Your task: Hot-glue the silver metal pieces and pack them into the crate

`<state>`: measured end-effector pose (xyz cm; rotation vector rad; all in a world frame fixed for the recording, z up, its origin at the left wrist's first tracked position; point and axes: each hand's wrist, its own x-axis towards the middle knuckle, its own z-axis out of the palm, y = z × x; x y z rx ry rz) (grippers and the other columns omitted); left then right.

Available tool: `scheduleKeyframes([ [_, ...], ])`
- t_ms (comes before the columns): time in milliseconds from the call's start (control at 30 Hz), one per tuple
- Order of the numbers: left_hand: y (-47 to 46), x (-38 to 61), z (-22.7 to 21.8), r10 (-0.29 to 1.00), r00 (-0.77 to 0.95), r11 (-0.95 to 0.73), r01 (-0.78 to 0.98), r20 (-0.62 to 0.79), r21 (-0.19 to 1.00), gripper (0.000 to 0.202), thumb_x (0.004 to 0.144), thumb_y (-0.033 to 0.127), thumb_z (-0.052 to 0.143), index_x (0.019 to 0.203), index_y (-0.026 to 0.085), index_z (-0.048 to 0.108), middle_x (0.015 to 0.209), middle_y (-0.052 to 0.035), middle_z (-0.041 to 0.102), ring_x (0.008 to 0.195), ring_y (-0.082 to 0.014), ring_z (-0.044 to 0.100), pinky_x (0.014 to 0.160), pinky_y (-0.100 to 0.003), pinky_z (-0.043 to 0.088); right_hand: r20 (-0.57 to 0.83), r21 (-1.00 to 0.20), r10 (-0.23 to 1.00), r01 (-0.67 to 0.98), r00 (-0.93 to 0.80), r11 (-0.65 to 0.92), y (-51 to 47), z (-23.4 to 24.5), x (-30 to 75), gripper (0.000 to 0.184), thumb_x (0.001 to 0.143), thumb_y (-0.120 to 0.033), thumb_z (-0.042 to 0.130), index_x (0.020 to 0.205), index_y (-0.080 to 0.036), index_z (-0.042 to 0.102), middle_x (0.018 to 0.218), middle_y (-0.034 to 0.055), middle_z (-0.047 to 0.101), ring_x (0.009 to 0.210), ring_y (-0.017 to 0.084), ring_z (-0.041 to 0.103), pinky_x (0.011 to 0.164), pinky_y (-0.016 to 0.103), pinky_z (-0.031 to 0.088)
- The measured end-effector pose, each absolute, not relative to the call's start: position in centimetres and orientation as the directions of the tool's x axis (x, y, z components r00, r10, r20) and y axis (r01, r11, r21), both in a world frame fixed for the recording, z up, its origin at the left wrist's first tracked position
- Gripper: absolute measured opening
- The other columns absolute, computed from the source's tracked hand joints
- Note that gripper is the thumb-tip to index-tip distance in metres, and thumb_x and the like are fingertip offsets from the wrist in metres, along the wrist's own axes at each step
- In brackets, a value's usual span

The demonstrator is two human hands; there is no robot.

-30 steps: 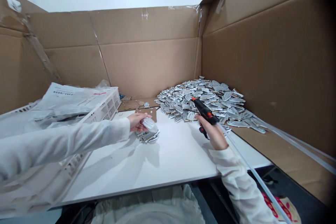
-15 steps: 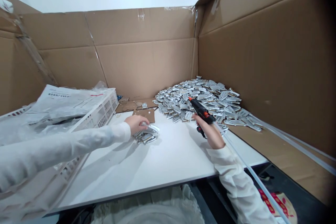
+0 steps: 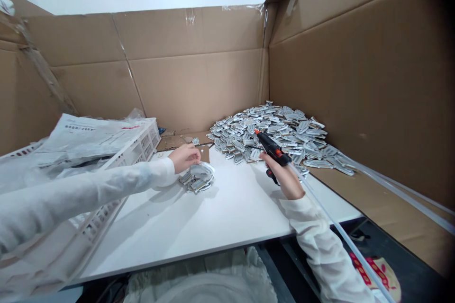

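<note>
With the left hand [image 3: 185,157] nearest, seemingly pinching a pale piece [image 3: 205,168] atop the small pile [image 3: 197,185] on the counter [image 3: 238,213], and with the right hand [image 3: 283,176] well off rightward, gripping a glue gun [image 3: 272,147] kinda slanted forward-left lengthwise.

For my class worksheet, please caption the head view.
Left hand at a small heap of pieces; right hand holding a glue gun.

Well to the left of the glue gun [image 3: 273,148], the left hand [image 3: 185,157] reaches forward with curled fingers, its left arm [image 3: 92,191] outstretched. The right hand [image 3: 284,177] grips the gun's handle, the right forearm [image 3: 318,241] slanting in from its near right.
</note>
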<state>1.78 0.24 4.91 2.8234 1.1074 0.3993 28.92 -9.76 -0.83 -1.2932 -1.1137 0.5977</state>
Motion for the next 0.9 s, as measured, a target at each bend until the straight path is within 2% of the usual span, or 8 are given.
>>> scheduleKeyframes([
  [67,0.3,1.6,5.0,0.695,0.679,-0.719,0.660,0.238,0.216,0.013,0.073,0.026,0.047,0.069,0.016,0.054,0.074,-0.0028,0.052,0.071,-0.0143,0.046,0.066,-0.024,0.035,0.306,-0.947,0.866,0.219,0.395,0.235,-9.8,-0.8,28.9,0.036,0.067,-0.052,0.054,0.082,-0.019,0.054,0.060,-0.0030,0.041,0.051,0.010,0.038,0.047,0.023,0.032],
  [167,0.2,1.2,4.9,0.795,0.583,-0.597,0.701,0.168,0.391,0.011,0.075,0.027,0.043,0.069,0.017,0.045,0.067,0.0002,0.050,0.061,-0.0118,0.044,0.059,-0.022,0.034,0.297,-0.950,0.862,0.219,0.411,0.223,-9.9,-0.6,28.7,0.036,0.067,-0.051,0.055,0.082,-0.019,0.054,0.059,-0.0030,0.041,0.051,0.010,0.038,0.047,0.023,0.032],
  [233,0.1,0.9,4.8,0.857,0.494,-0.503,0.740,0.146,0.446,0.013,0.075,0.028,0.043,0.067,0.018,0.040,0.065,0.0009,0.049,0.060,-0.0115,0.043,0.056,-0.022,0.034,0.290,-0.951,0.860,0.223,0.419,0.212,-10.1,-0.4,28.5,0.036,0.067,-0.051,0.055,0.081,-0.019,0.054,0.059,-0.0029,0.041,0.052,0.011,0.038,0.048,0.023,0.032],
  [333,-0.3,0.6,4.3,0.892,0.418,-0.451,0.807,0.169,0.381,0.011,0.075,0.027,0.042,0.068,0.019,0.037,0.061,0.0018,0.046,0.058,-0.0124,0.043,0.054,-0.022,0.030,0.300,-0.948,0.858,0.230,0.418,0.220,-10.2,-0.3,28.5,0.035,0.068,-0.051,0.055,0.082,-0.018,0.054,0.060,-0.0024,0.041,0.054,0.011,0.039,0.049,0.023,0.032],
  [467,-0.6,0.9,3.4,0.894,0.422,-0.448,0.844,0.150,0.296,0.006,0.073,0.020,0.041,0.072,0.020,0.035,0.060,0.0034,0.044,0.056,-0.0121,0.040,0.053,-0.023,0.026,0.302,-0.945,0.864,0.244,0.403,0.217,-10.0,-0.6,28.7,0.036,0.068,-0.051,0.055,0.081,-0.018,0.054,0.060,-0.0024,0.042,0.053,0.011,0.039,0.049,0.023,0.032],
  [667,-0.3,1.6,2.0,0.890,0.447,-0.449,0.831,0.085,0.328,0.024,0.067,0.011,0.040,0.089,0.020,0.037,0.058,0.0042,0.038,0.056,-0.0135,0.038,0.052,-0.024,0.027,0.340,-0.933,0.855,0.252,0.391,0.255,-9.7,-1.0,28.9,0.037,0.070,-0.051,0.054,0.086,-0.019,0.054,0.061,-0.0032,0.042,0.053,0.010,0.039,0.049,0.023,0.033],
  [800,0.0,1.8,1.8,0.912,0.402,-0.407,0.856,0.085,0.320,0.021,0.073,0.016,0.038,0.093,0.021,0.041,0.059,0.0021,0.042,0.057,-0.0158,0.042,0.054,-0.026,0.029,0.354,-0.925,0.851,0.279,0.389,0.258,-9.6,-1.1,29.0,0.036,0.070,-0.051,0.054,0.085,-0.018,0.054,0.061,-0.0023,0.043,0.054,0.011,0.041,0.048,0.023,0.033],
  [900,0.0,1.8,1.9,0.895,0.435,-0.445,0.849,0.103,0.284,0.019,0.078,0.025,0.035,0.093,0.019,0.044,0.065,-0.0007,0.050,0.062,-0.0177,0.047,0.060,-0.028,0.033,0.333,-0.933,0.850,0.276,0.409,0.232,-9.7,-0.7,28.9,0.035,0.069,-0.051,0.054,0.081,-0.018,0.053,0.058,-0.0026,0.043,0.051,0.010,0.040,0.047,0.023,0.032],
])
